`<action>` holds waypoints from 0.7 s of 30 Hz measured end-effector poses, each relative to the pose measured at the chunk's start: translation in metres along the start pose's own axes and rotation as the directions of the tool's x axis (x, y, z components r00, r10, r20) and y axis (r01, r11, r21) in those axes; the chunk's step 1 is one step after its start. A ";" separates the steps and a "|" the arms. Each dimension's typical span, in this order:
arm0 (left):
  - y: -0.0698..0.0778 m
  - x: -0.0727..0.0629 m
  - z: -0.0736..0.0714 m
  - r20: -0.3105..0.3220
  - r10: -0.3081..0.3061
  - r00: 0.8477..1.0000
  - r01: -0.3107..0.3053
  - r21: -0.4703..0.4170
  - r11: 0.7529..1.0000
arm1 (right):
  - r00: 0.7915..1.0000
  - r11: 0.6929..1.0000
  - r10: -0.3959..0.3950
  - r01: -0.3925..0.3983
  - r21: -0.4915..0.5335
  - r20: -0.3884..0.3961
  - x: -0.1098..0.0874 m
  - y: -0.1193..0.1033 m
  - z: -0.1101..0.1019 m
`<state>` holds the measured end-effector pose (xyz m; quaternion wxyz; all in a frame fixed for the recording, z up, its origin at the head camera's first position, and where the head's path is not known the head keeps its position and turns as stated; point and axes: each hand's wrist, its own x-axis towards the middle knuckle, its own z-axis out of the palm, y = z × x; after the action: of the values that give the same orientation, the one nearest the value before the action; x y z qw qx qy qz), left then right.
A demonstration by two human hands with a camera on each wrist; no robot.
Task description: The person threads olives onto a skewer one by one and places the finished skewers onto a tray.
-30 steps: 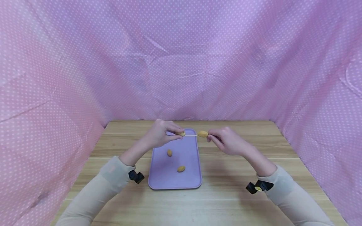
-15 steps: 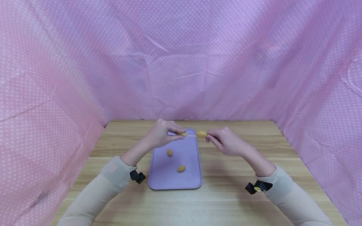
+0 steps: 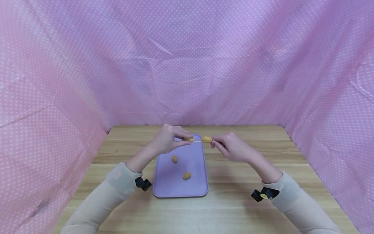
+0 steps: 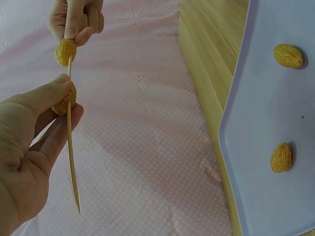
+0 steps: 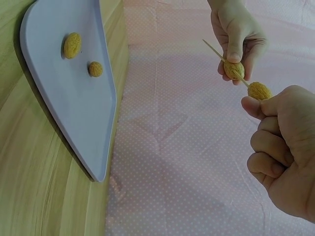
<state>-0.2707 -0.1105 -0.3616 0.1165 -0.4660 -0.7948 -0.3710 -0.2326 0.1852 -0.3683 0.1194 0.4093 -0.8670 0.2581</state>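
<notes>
My left hand (image 3: 170, 139) pinches a yellow, wrinkled dried fruit (image 4: 66, 98) between thumb and fingers. A thin bamboo skewer (image 4: 73, 162) runs through this fruit, and its pointed end sticks out well beyond it. Further along the same stick sits a second dried fruit (image 3: 206, 139), right beside the fingertips of my right hand (image 3: 233, 148). That hand grips the skewer's other end with curled fingers, which hide it. A short stretch of bare stick shows between the two fruits. Both hands are held up above the far part of a purple tray (image 3: 181, 187) and just right of it.
Two more dried fruits lie apart on the tray, one (image 3: 174, 159) further back and one (image 3: 187, 175) nearer the front. The tray rests on a wooden table (image 3: 239, 201). Pink dotted cloth (image 3: 187, 81) surrounds the table's back and sides.
My right hand has moved slightly left with the skewer and its fruit. The left hand has shifted a little right. The bare stretch of skewer between the two fruits has become shorter.
</notes>
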 end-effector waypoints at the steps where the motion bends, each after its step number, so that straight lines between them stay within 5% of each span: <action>1: 0.000 0.000 0.000 0.001 0.003 1.000 -0.003 0.003 1.000 | 1.000 1.000 0.004 -0.004 0.000 0.003 0.000 -0.001 0.000; 21: 0.004 0.001 0.003 0.017 -0.003 1.000 0.004 -0.030 1.000 | 1.000 1.000 -0.012 0.012 0.002 0.019 0.004 0.000 0.007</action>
<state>-0.2675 -0.1063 -0.3614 0.1019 -0.4694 -0.7909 -0.3792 -0.2357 0.1785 -0.3728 0.1124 0.4170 -0.8653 0.2545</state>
